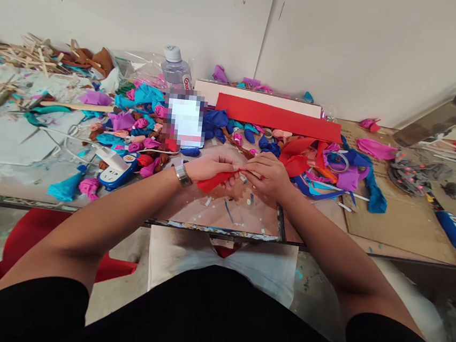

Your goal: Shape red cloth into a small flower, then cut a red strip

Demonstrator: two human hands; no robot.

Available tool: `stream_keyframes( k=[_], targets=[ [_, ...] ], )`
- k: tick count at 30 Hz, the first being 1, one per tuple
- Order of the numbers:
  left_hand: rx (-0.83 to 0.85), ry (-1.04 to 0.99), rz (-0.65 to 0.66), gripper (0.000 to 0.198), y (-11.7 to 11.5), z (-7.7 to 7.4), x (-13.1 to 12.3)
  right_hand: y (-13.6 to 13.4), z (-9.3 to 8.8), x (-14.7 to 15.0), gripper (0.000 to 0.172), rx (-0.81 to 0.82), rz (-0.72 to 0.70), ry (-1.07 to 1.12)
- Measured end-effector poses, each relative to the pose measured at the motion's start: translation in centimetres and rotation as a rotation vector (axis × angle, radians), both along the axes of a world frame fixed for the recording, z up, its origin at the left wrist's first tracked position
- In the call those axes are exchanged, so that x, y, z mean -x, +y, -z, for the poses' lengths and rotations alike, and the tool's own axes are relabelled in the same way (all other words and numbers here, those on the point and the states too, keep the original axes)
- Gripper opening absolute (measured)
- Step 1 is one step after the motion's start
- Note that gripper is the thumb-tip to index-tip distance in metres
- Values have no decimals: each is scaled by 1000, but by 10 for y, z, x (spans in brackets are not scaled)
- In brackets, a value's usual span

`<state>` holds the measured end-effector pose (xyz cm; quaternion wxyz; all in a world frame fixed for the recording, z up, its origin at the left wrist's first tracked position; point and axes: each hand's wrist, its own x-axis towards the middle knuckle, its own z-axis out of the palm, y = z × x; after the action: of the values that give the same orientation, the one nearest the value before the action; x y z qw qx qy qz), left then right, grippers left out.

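Note:
A piece of red crepe paper [214,182] is pinched between my two hands above the table. My left hand [214,171], with a watch at its wrist, grips the paper, whose loose part hangs below the fingers. Close against it, my right hand [266,173] is closed at the paper's other end, fingertips meeting the left ones. Just beyond my hands lie dark blue crepe pieces [215,122] and a phone [186,121] with a lit screen. A long red crepe strip [277,116] rests behind them.
A water bottle [177,69] stands behind the phone. Left are a power strip [120,171], green-handled pliers [48,113] and many crepe paper flowers [148,96]. Right are a tape roll [337,162], cardboard [392,224] and a dark tumbler [438,121]. The table's front edge [222,229] runs below my forearms.

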<state>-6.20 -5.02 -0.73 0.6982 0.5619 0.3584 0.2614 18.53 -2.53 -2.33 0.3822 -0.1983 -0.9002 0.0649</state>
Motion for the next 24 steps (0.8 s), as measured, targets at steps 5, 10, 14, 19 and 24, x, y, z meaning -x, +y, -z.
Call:
stream_keyframes(
  k=[5,10,14,19,24],
  targets=[
    [-181,42,7,47,0,4,-2,-2,0,1,16,28,47,-28],
    [-488,226,-22,50,-2,5,-3,-6,0,2,20,78,107,-32],
    [-758,389,-63,44,-6,2,-3,-8,1,3,21,124,127,-18],
    [-773,398,-74,40,-7,2,-4,-9,0,4,24,177,150,-14],
    [-341,140,28,28,-4,4,-3,-6,-1,3,23,139,102,-15]
  ],
)
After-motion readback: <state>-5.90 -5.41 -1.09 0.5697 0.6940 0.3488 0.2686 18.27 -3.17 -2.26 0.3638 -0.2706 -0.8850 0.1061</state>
